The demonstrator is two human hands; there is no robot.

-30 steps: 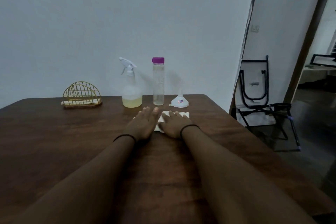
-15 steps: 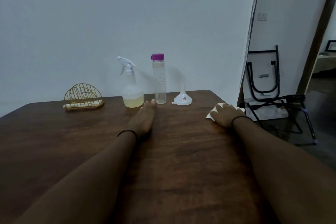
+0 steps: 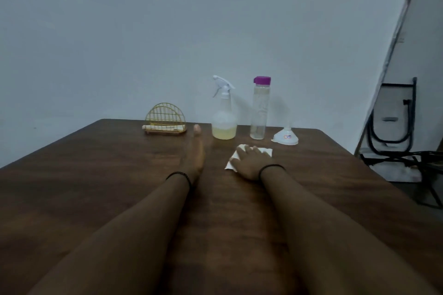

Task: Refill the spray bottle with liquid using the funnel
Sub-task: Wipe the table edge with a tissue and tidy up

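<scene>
A clear spray bottle (image 3: 224,115) with a white trigger head stands at the table's far edge, a little yellowish liquid in its base. Right of it stands a tall clear bottle (image 3: 259,112) with a purple cap. A white funnel (image 3: 285,137) lies mouth down further right. My right hand (image 3: 249,161) presses flat on a white tissue (image 3: 265,151) just in front of the bottles. My left hand (image 3: 195,151) lies edge-on with straight fingers on the wood, its fingertip left of the spray bottle's base.
A gold wire napkin holder (image 3: 166,118) sits at the back left of the brown wooden table (image 3: 96,175). Beyond the table's right edge, black metal frames (image 3: 393,132) lean against the wall.
My right hand slid the tissue from the table's right edge back toward the middle, in front of the bottles. My left hand stayed outstretched near the spray bottle. The view shifted left.
</scene>
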